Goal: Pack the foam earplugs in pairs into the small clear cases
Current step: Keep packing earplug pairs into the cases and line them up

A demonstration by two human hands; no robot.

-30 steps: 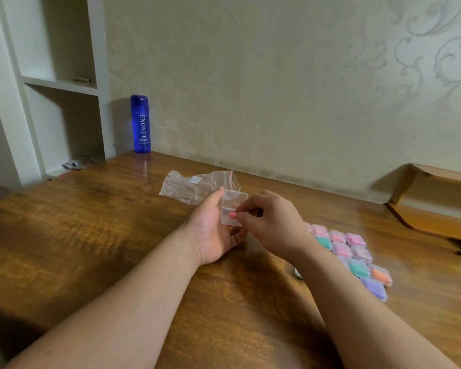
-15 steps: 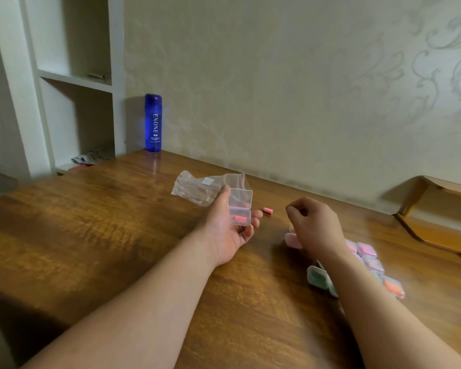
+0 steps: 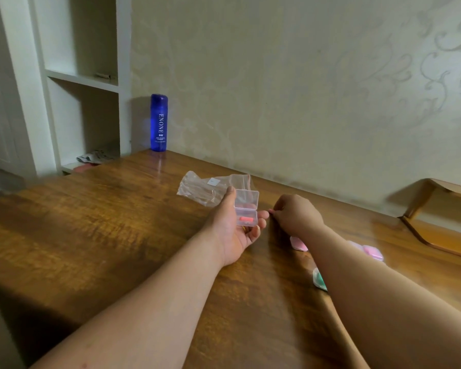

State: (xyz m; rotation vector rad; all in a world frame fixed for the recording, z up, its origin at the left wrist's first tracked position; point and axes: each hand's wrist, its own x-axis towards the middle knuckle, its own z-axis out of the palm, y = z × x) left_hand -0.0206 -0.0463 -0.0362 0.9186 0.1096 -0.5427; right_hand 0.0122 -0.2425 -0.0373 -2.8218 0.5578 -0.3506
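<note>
My left hand lies palm up above the table and holds a small clear case with its lid swung open. One pink-red earplug lies in the case's lower half. Just right of it, my right hand is down at the table with its fingers curled, and its fingertips pinch a second pink earplug, mostly hidden by them. Several closed cases with coloured earplugs lie under and beside my right forearm: a pink case, another pink case and a green case.
A crumpled clear plastic bag lies on the wooden table just beyond my left hand. A blue bottle stands at the back by the wall. White shelves rise at the left, a wooden tray sits at the right.
My right hand left the case after dropping one earplug in, swung right, then came back left onto the loose earplug on the table. My left hand keeps the open case.
</note>
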